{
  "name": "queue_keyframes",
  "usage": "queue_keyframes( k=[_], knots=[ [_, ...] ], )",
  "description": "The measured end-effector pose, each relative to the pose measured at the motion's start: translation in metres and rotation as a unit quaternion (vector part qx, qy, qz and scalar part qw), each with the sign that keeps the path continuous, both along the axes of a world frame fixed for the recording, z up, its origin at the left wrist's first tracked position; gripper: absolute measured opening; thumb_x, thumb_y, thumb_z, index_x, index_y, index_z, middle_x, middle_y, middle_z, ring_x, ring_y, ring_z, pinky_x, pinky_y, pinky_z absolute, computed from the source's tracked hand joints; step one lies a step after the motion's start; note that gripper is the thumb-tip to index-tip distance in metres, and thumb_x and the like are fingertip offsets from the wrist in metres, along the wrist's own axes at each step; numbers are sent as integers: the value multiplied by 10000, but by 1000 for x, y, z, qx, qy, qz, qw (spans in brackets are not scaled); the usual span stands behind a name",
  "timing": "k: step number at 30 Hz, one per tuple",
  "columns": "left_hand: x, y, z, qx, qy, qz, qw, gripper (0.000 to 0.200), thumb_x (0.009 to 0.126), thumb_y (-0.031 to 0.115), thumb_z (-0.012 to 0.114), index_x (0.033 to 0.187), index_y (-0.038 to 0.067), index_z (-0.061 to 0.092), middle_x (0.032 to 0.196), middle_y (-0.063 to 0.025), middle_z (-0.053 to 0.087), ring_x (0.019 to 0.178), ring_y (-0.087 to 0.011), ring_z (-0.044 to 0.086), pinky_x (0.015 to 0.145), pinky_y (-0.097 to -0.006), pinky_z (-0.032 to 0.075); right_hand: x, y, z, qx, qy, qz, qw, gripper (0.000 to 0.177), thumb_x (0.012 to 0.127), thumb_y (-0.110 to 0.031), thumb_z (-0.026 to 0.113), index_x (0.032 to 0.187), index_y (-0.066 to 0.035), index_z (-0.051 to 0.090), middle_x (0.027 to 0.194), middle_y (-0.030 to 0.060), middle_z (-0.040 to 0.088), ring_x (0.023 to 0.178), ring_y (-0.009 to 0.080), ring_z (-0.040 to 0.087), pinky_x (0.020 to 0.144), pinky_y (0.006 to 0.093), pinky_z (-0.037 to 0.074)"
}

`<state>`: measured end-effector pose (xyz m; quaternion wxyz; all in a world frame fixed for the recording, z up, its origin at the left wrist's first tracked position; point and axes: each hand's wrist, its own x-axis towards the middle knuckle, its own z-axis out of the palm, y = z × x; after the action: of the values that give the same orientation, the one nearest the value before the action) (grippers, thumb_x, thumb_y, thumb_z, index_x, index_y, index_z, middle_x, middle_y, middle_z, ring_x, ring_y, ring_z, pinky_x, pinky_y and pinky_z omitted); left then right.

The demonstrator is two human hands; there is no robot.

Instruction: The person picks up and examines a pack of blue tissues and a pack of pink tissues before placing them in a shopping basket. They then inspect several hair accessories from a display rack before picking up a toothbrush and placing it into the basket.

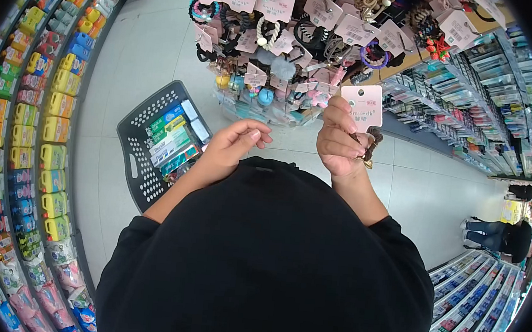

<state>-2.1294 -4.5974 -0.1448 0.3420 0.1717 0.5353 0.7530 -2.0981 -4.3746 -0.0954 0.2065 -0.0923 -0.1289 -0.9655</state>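
Note:
My right hand (339,141) is closed on a dark brown hair tie (372,147) fixed to a pink card (363,108) with a hole at its top. The card stands upright above the fingertips, facing me. My left hand (235,143) hovers to the left, fingers loosely bent and apart from the thumb, holding nothing. In front of both hands hangs a rack of hair ties on pink cards (276,4), with several rows on metal hooks. A grey pompom hair tie (284,68) hangs low on it.
A dark grey shopping basket (136,126) with boxed goods stands on the pale tiled floor (420,173) beside my left arm. Shelves of yellow bottles (61,116) run along the left. Stationery shelves (456,88) line the right. A person (500,234) stands far right.

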Motion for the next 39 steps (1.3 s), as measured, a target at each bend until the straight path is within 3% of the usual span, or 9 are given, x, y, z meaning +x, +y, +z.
queue_keyframes(
  k=[1, 5, 11, 12, 15, 18, 34, 37, 39],
  knots=[
    [0, 0, 0, 1, -4, 7, 1000, 264, 962, 188, 453, 1105, -13, 547, 988, -89, 605, 922, -136, 535, 856, -279, 420, 2, 0, 4, 23, -22, -24, 999, 70, 915, -120, 418, 930, -58, 389, 756, 55, 457, 477, 128, 518, 515, 261, 444],
    [0, 1, 0, -4, -15, 4, 1000, 256, 957, 183, 466, 1105, -8, 548, 999, -84, 603, 927, -135, 535, 857, -276, 420, 7, 18, -17, 266, -42, -83, 960, 65, 918, -131, 413, 917, -66, 408, 761, 42, 460, 553, 139, 506, 619, 319, 505],
    [6, -5, -4, -18, -37, 9, 999, 262, 955, 195, 474, 1113, -2, 547, 1007, -74, 599, 936, -125, 529, 858, -269, 417, 24, 59, -68, 633, -147, -215, 729, 162, 953, -169, 394, 988, -49, 497, 847, 48, 578, 764, 170, 582, 735, 327, 484],
    [7, -6, -5, -17, -40, 11, 999, 264, 955, 197, 476, 1114, -1, 546, 1007, -73, 599, 938, -124, 528, 859, -269, 416, 27, 71, -79, 653, -155, -198, 715, 210, 966, -185, 383, 1013, -19, 504, 874, 66, 616, 773, 163, 602, 722, 330, 496],
    [10, -7, -6, -26, -44, 14, 999, 270, 954, 207, 480, 1112, 0, 547, 1004, -69, 600, 935, -120, 529, 856, -263, 417, 25, 94, -112, 779, -161, -138, 590, 225, 971, -214, 403, 1003, -20, 513, 856, 61, 616, 706, 142, 596, 680, 295, 504],
    [14, -9, -5, -49, -30, 16, 998, 272, 954, 215, 485, 1110, 2, 551, 1002, -65, 601, 925, -116, 537, 847, -256, 424, 17, 106, -143, 814, -174, -193, 519, 243, 975, -233, 409, 1000, -22, 526, 845, 61, 618, 664, 127, 591, 635, 260, 499],
    [38, -42, -8, -93, -63, 116, 987, 263, 944, 228, 517, 1105, 26, 568, 981, -44, 614, 898, -97, 549, 824, -241, 435, -20, 111, -193, 797, -229, -219, 514, 240, 971, -204, 409, 1013, -1, 531, 819, 64, 613, 663, 112, 560, 578, 234, 431],
    [42, -48, -8, -109, -61, 136, 983, 260, 944, 228, 516, 1102, 30, 571, 978, -42, 617, 900, -94, 549, 820, -241, 436, -21, 115, -210, 838, -212, -246, 438, 251, 944, -226, 462, 1007, 5, 536, 800, 64, 605, 679, 112, 547, 583, 226, 419],
    [44, -51, -8, -122, -56, 139, 981, 261, 945, 229, 512, 1102, 29, 572, 980, -42, 617, 899, -93, 551, 817, -241, 437, -16, 99, -221, 860, -278, -308, 298, 265, 920, -246, 501, 1007, 1, 547, 819, 67, 601, 710, 114, 541, 606, 230, 419]
  ],
)
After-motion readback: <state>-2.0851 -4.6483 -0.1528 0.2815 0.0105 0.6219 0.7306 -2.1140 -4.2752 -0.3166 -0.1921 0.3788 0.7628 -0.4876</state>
